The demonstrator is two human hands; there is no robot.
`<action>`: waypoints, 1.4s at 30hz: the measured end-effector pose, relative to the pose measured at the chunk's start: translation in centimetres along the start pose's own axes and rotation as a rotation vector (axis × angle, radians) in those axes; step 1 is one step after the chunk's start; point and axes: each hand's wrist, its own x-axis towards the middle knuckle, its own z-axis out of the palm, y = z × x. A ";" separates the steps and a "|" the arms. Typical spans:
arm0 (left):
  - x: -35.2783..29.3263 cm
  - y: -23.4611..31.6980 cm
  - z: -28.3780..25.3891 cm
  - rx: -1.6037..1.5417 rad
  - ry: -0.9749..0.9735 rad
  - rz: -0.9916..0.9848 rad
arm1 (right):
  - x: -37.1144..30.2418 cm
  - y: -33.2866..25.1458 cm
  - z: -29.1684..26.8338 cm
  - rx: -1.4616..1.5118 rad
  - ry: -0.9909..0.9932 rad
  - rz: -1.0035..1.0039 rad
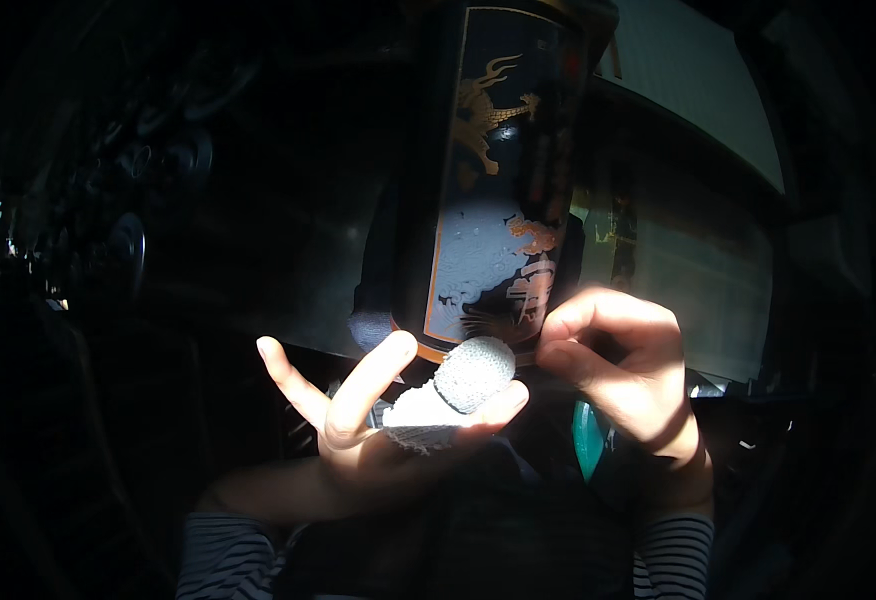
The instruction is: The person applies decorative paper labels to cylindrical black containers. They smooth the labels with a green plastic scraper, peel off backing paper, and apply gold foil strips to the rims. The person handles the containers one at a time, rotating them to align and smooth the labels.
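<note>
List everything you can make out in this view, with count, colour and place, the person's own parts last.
Painted cylinder: one, black with gold, orange and blue-grey, upper centre.
Textured cloth: one piece, white, at the left hand's fingers.
Knit patch: one, blue-grey, beside the cylinder's lower left.
Curved object: one, teal, below the right hand.
Flat panels: at least two, pale and grey-green, right.
Round objects: several, dark, left; too dim to count.
Left hand: one, lower centre.
Right hand: one, right of centre.
Striped sleeves: two, dark and light, bottom.
</note>
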 end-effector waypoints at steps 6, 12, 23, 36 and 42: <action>2.3 0.7 1.1 -0.126 0.029 0.072 | -0.1 0.3 0.5 0.068 0.062 -0.072; 5.2 -4.0 -1.0 -0.589 -0.369 -0.339 | 0.2 -0.8 1.4 0.006 0.057 -0.040; 0.9 1.6 0.4 -0.047 -0.103 -0.044 | 0.2 -0.7 0.1 0.044 0.049 -0.029; 2.4 -0.8 2.4 -0.627 -0.326 -0.335 | -0.8 1.8 -1.6 -0.036 0.038 -0.031; 0.4 1.5 0.3 -0.419 -0.134 -0.291 | -0.6 1.9 -1.6 -0.094 0.040 -0.119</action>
